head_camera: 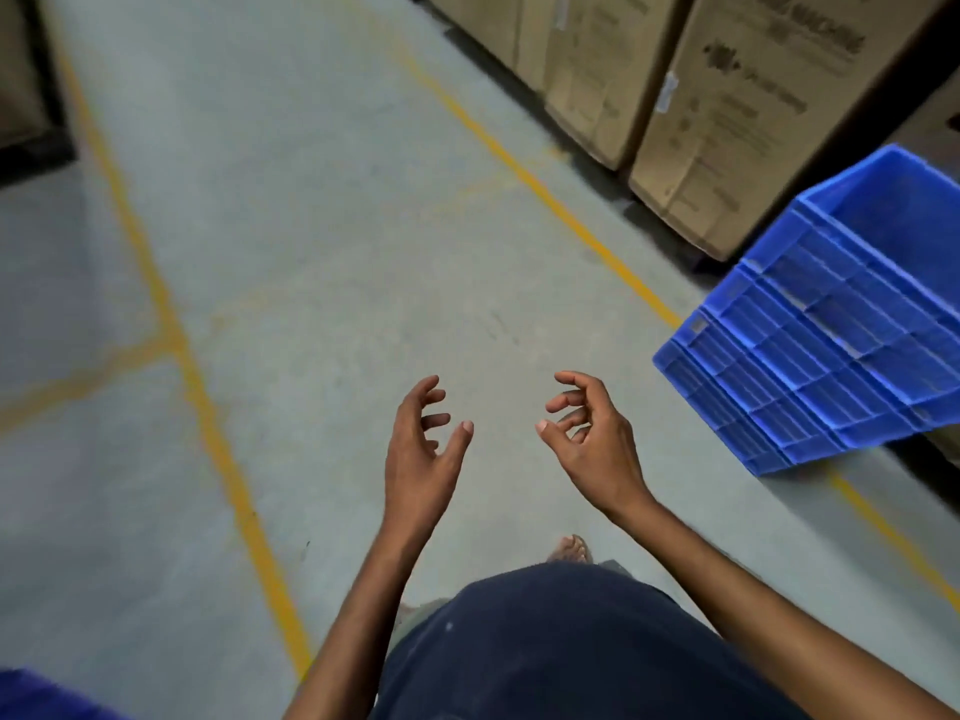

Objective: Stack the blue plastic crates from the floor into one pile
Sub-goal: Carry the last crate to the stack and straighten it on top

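A pile of several nested blue plastic crates (826, 330) stands on the floor at the right, its top crate open upward. A corner of another blue crate (47, 693) shows at the bottom left edge. My left hand (423, 449) and my right hand (592, 444) hang in front of me over bare floor, palms facing each other, fingers loosely curled and holding nothing. Both hands are well left of the pile and apart from it.
Large cardboard boxes (727, 106) line the right side behind the pile. Yellow floor lines (208, 418) cross the grey concrete floor (311, 226). A dark shelf base (31, 148) stands at the upper left. My sandalled foot (571, 549) shows below my hands.
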The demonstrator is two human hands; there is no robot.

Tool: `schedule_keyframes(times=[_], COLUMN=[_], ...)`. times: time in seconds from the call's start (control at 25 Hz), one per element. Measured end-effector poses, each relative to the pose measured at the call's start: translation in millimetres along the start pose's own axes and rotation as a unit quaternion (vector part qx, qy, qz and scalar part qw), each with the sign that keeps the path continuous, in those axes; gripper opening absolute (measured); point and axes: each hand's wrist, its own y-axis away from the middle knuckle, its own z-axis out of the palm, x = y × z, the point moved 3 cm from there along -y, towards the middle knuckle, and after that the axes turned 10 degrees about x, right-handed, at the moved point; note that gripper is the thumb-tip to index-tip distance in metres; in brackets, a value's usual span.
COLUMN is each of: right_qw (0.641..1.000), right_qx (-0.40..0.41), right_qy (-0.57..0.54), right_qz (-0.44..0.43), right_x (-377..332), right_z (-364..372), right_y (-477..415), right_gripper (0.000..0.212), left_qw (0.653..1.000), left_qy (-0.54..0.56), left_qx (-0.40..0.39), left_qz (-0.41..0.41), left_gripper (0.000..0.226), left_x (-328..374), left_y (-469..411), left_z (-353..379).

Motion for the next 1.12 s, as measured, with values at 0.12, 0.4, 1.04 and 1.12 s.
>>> schedule_keyframes(times=[0.12,0.4,1.04,1.12], right_qw=[0.998,0.975,0.810,0.778], right_qx=[-0.052,-0.195,-0.546,-0.580], right_qy=[0.010,0.006,0.013,0.025], right_qz=[-0.033,-0.107,-0.214,-0.241], right_x=[-36,-119,-256,-279], right_z=[73,252,555,596], right_y=[27,115,258,276], right_gripper=[0.052,0.053,0.045,0.044], left_qw=[0.998,0.971,0.730,0.688], left_qy=[-0.012,-0.019,0.143,0.158], left_qx=[0.067,0.220,0.602,0.645], left_qz=[-0.015,-0.091,-0.289,-0.293], left_gripper=[0.059,0.058,0.045,0.044], left_x=[-33,-114,-235,-247], left_y=[8,43,128,130], left_z=[-89,-278,-506,-533])
